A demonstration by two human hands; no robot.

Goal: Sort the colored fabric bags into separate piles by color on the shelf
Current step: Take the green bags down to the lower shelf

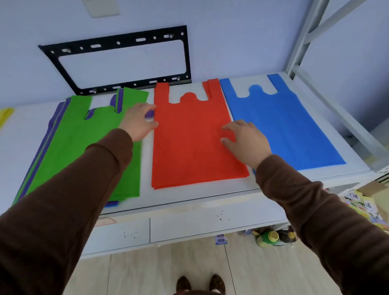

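Both hands sit open on the flat red fabric bag pile (195,136) mid-frame: left hand (139,121) at its edge, right hand (244,139) spread. I'd square its edges, clear of the green fabric bag stack (79,147)

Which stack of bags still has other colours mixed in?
The green-topped pile on the left: purple and blue edges peek out beneath it; the red and blue piles look single-coloured.

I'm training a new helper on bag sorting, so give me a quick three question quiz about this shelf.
1. True or false: the pile under the green bag holds one color only.
2. Which pile lies farthest right: A red, B blue, C green?
3. Fill in: the right hand rests on the ___ pile.

Key:
1. False; purple bags and a blue corner show beneath the green.
2. B, the blue pile.
3. Red; its fingers spread over the red pile.
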